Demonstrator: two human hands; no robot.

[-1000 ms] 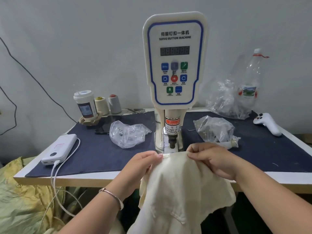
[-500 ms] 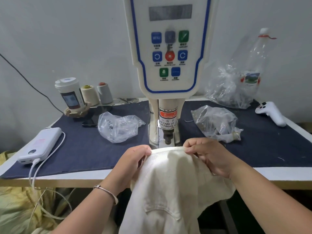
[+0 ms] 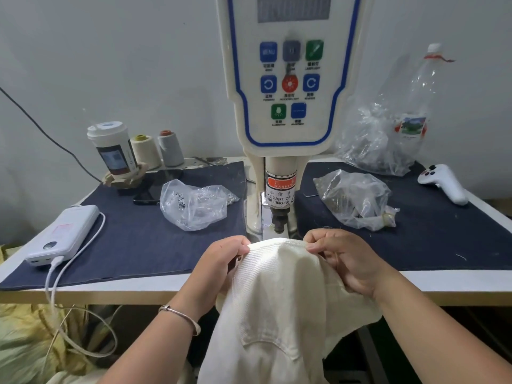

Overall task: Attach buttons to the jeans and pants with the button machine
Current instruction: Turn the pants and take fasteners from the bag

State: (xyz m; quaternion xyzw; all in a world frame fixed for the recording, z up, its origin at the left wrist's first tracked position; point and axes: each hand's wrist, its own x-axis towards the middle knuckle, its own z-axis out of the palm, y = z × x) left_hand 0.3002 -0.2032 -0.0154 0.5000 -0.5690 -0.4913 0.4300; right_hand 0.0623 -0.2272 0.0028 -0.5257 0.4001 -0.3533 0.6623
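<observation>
A white power bank (image 3: 65,234) lies far left of the button machine (image 3: 285,112). Just in front of the machine, the left hand (image 3: 221,261) and right hand (image 3: 343,261) each pinch the cream pants (image 3: 277,306) by the top edge.

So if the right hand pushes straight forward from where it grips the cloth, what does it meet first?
Probably the dark metal punch head of the button machine, just beyond the right hand pinching the cream fabric pants; depth is uncertain.

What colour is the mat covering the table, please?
Dark navy blue mat, seen in the head view.
</observation>
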